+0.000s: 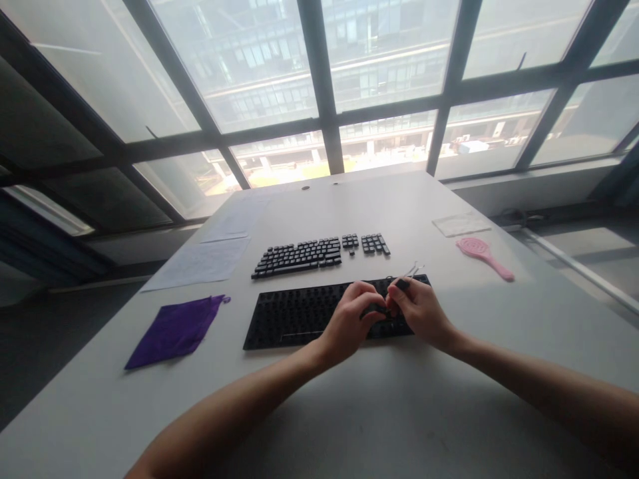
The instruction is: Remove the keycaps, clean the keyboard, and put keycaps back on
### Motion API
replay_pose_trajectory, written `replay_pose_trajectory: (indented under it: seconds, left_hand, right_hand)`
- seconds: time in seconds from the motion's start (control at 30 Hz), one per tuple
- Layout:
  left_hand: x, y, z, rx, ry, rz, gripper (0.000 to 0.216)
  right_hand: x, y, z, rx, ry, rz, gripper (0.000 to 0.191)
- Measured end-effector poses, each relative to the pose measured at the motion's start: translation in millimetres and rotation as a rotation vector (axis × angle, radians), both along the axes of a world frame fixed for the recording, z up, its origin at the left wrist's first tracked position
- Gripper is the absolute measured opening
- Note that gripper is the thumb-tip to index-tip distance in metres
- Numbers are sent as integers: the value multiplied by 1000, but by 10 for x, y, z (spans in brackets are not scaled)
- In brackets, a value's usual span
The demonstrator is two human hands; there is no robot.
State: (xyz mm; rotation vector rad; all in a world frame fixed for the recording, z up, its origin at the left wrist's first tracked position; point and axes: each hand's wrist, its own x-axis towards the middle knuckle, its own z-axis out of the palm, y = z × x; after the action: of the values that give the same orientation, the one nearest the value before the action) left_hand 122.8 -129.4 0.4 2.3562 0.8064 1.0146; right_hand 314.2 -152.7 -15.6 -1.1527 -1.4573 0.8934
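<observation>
A black keyboard base [294, 313] with its keycaps off lies across the table in front of me. Over its right part, my right hand [419, 307] is closed on a keycap puller [402, 284]; the dark handle shows at the fingers and thin wire loops stick out beyond. My left hand [355, 318] is beside it, fingers curled and thumb bent in, its fingertips close to the right hand's. Whatever lies between the left fingertips is too small and dark to make out. Behind the base, removed black keycaps [299, 256] are laid out in keyboard order.
A purple cloth pouch [172, 334] lies at left, with white paper sheets [202, 261] behind it. On the right are a pink hairbrush [482, 256] and a clear plastic bag [460, 224]. Large windows [379, 80] stand beyond the white table [399, 206].
</observation>
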Motion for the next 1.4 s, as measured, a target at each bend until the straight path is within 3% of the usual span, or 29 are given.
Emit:
replay_pose_trajectory:
  seconds: [0.1,0.2,0.3,0.43,0.73,1.13,1.27,1.4]
  left_hand:
    - [-53,372,141,-30,16,123,9]
    - [-93,884,186,94,174,251,6]
    - [-95,1296,107,121,382,336,7]
    - [-77,1525,-41,124,500,369,11]
    - [-114,1545,-166,124,523,372,15]
    - [-159,1514,-59,143,498,319,16]
    - [-163,1279,88,199,393,260,12]
    - [-124,744,188,162,298,131,11]
  right_hand:
    - [21,54,-30,-9,58,-2,38]
    - [28,90,-75,-9,66,9,41]
    - [30,100,-98,-14,71,17,41]
    - [50,105,-85,-17,88,28,40]
    - [74,108,-74,-25,93,40,41]
    - [78,119,-15,-29,92,44,45]
    - [156,146,38,-18,46,91,36]
    - [238,133,45,-48,13,202,26]
